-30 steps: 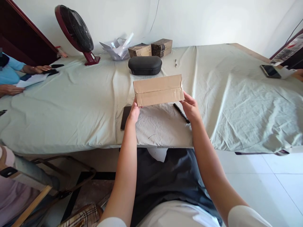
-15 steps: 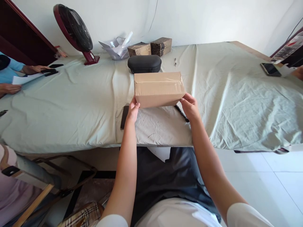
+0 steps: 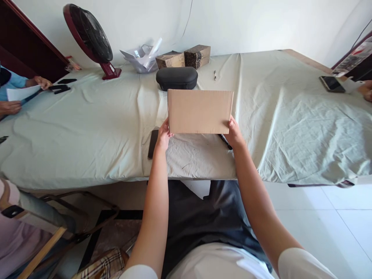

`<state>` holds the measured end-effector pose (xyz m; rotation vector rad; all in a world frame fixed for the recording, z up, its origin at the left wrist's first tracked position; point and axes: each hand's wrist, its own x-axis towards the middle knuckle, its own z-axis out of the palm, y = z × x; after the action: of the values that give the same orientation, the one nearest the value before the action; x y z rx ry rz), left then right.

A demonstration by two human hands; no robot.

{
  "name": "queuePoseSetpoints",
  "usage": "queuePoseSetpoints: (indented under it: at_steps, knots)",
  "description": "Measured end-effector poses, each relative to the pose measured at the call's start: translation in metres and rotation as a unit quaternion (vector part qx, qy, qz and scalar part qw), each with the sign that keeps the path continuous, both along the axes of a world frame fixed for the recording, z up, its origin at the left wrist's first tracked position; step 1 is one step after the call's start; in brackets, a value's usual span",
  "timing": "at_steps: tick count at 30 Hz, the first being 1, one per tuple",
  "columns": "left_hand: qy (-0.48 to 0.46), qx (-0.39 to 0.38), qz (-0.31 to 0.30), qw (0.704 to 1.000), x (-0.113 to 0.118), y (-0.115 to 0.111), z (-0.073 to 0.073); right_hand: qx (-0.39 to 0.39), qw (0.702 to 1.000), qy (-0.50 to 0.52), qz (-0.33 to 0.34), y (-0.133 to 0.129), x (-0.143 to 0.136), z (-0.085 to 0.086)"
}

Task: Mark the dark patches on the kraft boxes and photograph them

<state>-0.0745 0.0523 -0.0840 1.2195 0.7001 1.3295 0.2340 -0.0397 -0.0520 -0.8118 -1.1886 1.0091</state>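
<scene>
A plain brown cardboard box (image 3: 200, 111) is held up over the near part of the table, one broad face turned towards me. My left hand (image 3: 164, 135) grips its lower left corner, and my right hand (image 3: 233, 132) grips the lower right edge with the thumb on the face. Beside my left wrist lies a dark phone (image 3: 152, 144). A black pen-like object (image 3: 226, 142) is partly hidden by my right hand. Behind the box sits a black hard case (image 3: 176, 78).
On the cloth-covered table (image 3: 87, 139) stand a fan (image 3: 90, 35), a plastic basket (image 3: 142, 62) with papers and two patterned boxes (image 3: 197, 56). A small pen (image 3: 215, 75) lies near them. At left, a person's hands hold paper; another phone (image 3: 332, 84) and a hand are at right.
The box has been turned in my hands: its taped side is out of sight and a plain broad face shows. At the left, the other person's hands and paper have shifted slightly.
</scene>
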Motion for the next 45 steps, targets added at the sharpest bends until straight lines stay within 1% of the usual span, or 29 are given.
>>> queuePoseSetpoints:
  at_steps: [4, 6, 10, 14, 17, 21, 24, 27, 29, 32, 35, 37, 39, 41, 43, 45]
  knots:
    - [-0.021, 0.011, -0.013, 1.0, 0.001, -0.001, 0.003, -0.038, 0.999, 0.019, -0.01, 0.004, 0.001, -0.007]
    - [-0.023, 0.015, -0.006, 1.0, 0.001, -0.002, 0.004, -0.049, 0.998, 0.032, -0.002, 0.005, 0.002, -0.009]
    - [-0.018, 0.019, 0.022, 0.999, 0.001, -0.002, 0.002, -0.032, 0.999, 0.023, -0.003, 0.008, 0.001, -0.008]
    - [0.004, 0.022, 0.022, 1.0, 0.0, 0.0, -0.002, -0.019, 0.999, 0.018, -0.034, 0.008, -0.001, -0.008]
    - [-0.009, 0.036, 0.031, 0.999, 0.0, 0.001, -0.004, 0.0, 0.999, 0.017, -0.044, 0.006, -0.003, -0.007]
    - [-0.013, 0.039, 0.072, 0.997, 0.001, 0.001, -0.004, 0.018, 0.998, 0.043, -0.039, 0.004, -0.002, -0.006]
    - [-0.002, 0.045, 0.083, 0.996, 0.001, 0.0, -0.003, 0.02, 0.997, 0.061, -0.043, 0.004, 0.0, -0.007]
    - [-0.016, 0.071, 0.088, 0.993, 0.002, -0.003, -0.002, 0.014, 0.997, 0.053, -0.047, 0.005, 0.0, -0.007]
    - [-0.027, 0.083, 0.079, 0.993, 0.003, -0.005, -0.002, 0.005, 0.999, 0.043, -0.032, 0.005, -0.002, -0.005]
    - [-0.002, 0.057, 0.038, 0.998, 0.006, -0.007, -0.004, 0.003, 0.999, 0.046, -0.008, 0.003, -0.008, 0.0]
    - [0.024, 0.027, -0.002, 0.999, 0.012, -0.007, -0.008, 0.016, 0.997, 0.075, -0.018, 0.002, -0.016, 0.002]
    - [0.015, 0.023, -0.023, 0.999, 0.017, -0.007, -0.009, 0.02, 0.995, 0.092, -0.023, 0.004, -0.022, 0.001]
    - [-0.001, 0.045, -0.038, 0.998, 0.021, -0.008, -0.009, 0.017, 0.996, 0.092, -0.01, 0.006, -0.029, 0.0]
    - [0.0, 0.084, -0.049, 0.995, 0.023, -0.009, -0.007, 0.012, 0.997, 0.079, 0.003, 0.008, -0.032, -0.002]
    - [0.02, 0.121, -0.066, 0.99, 0.021, -0.01, -0.003, 0.006, 0.997, 0.074, -0.01, 0.008, -0.033, -0.004]
    - [0.056, 0.142, -0.084, 0.985, 0.018, -0.013, 0.001, 0.001, 0.996, 0.081, -0.045, 0.007, -0.03, -0.005]
